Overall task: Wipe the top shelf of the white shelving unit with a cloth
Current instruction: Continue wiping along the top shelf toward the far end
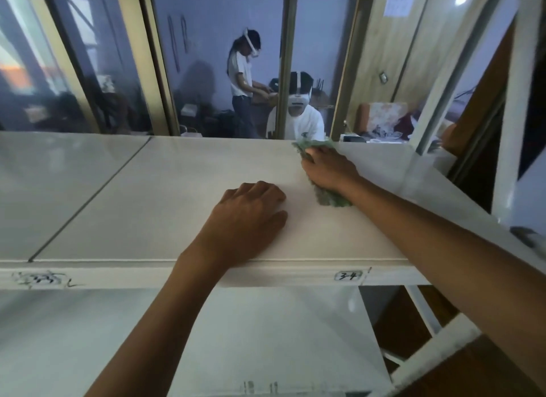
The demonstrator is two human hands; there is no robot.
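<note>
**Cloth at the back edge, right hand working it**

Forearms are filling the bottom of the head view, the nearest things to me, both reaching up and over the front lip of the shelf (177, 195). Only this one view is available, so everything below is coming from it.

My left hand (248, 216) is resting palm down on the white top, fingers loosely bent, holding nothing; I am judging it to be bracing me while the other arm is wiping.

My right hand (328, 167) is lying well forward of the left, out near the back edge, fingers curled and clamped on the cloth (328, 197). The green cloth is bunched under the palm, showing beyond the fingertips at the far edge and again under the wrist on the near side. So its long axis is running roughly front to back, tilted a little toward the near right, in line with the forearm.

The relation the next stroke is turning on: the cloth is sitting at the far right part of this panel, while most of the bare surface is lying to its left and nearer to me. I am judging that a pull back toward the front lip, or a sweep left, is what is called for. The right hand is the one on it; the left is sitting beside that path and may be needing to lift.

Behind the shelf, a window (224, 71) is reflecting the room.
</note>
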